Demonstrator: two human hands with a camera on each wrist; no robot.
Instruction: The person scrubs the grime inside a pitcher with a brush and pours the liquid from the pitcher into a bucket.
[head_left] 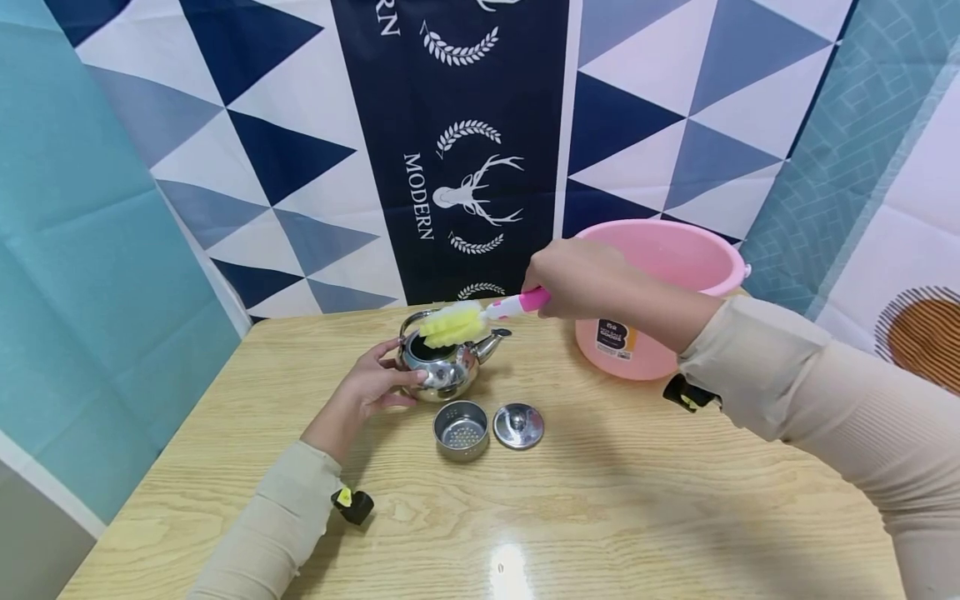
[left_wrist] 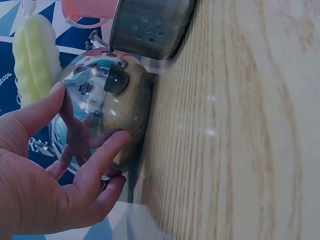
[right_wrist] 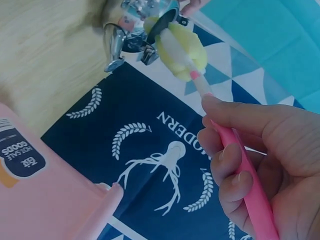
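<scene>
A shiny metal teapot with a spout and raised handle sits lidless on the table. My left hand grips its rounded body from the left side, the thumb near the rim in the left wrist view. Over the pot's opening is a sponge brush with a yellow-and-white head and a pink handle. My right hand holds that handle, fingers curled round it in the right wrist view. Whether the brush head reaches inside the pot is hard to tell. In front of the pot stand a perforated metal strainer and a round lid.
A pink bucket with a label stands at the back right, beneath and behind my right forearm. The wooden table ends at a patterned cloth backdrop behind the teapot.
</scene>
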